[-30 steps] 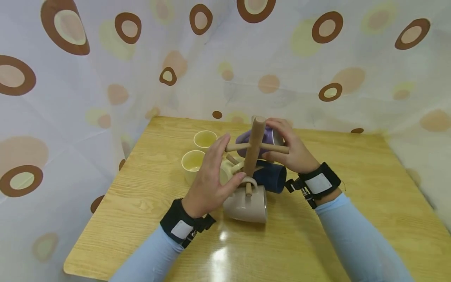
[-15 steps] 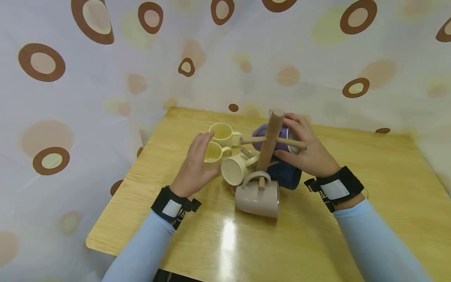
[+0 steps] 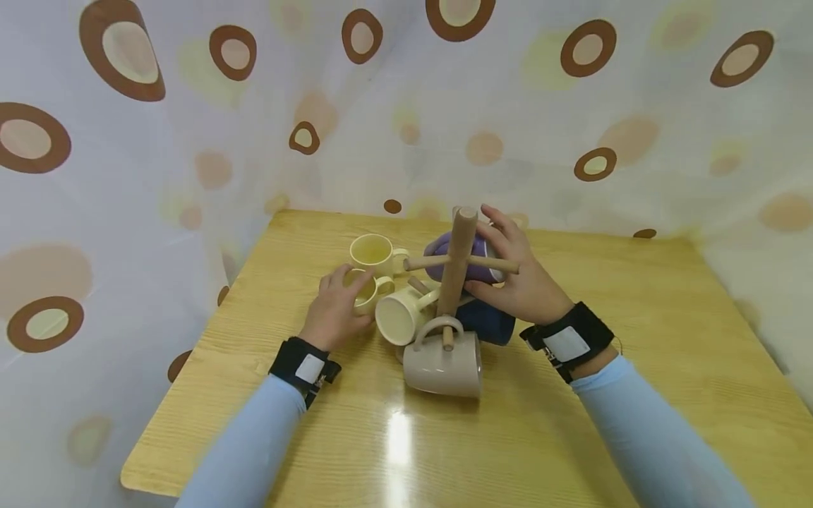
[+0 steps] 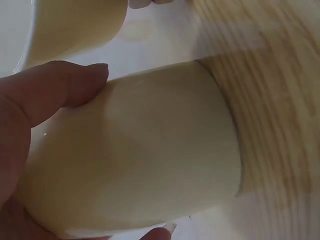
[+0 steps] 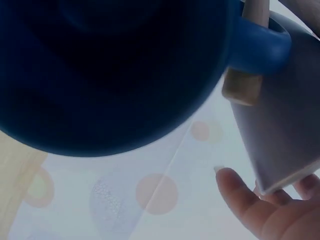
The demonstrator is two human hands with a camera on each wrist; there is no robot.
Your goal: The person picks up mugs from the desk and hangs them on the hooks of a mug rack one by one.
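Clearly, left fingers (image 3: 339, 277) grip yellow mug (image 4: 155, 150); wristband (image 3: 291, 362) white-patched.

- Desk (image 3: 495, 451): light wood top with visible grain; the front left corner is rounded.
- Glare patch (image 3: 399, 437): bright white reflection on the near part of the desk surface.
- Patterned sheet (image 3: 356, 169): pale, hanging behind the desk and along its left and right sides.
- Brown-ringed motifs (image 3: 588, 49): printed on the sheet, with pale centres.
- Peach spots (image 3: 485, 148): faint, printed among pale yellow ones.
- Solid brown spot (image 3: 392, 206): small, printed low on the sheet, just above the desk's rear edge.
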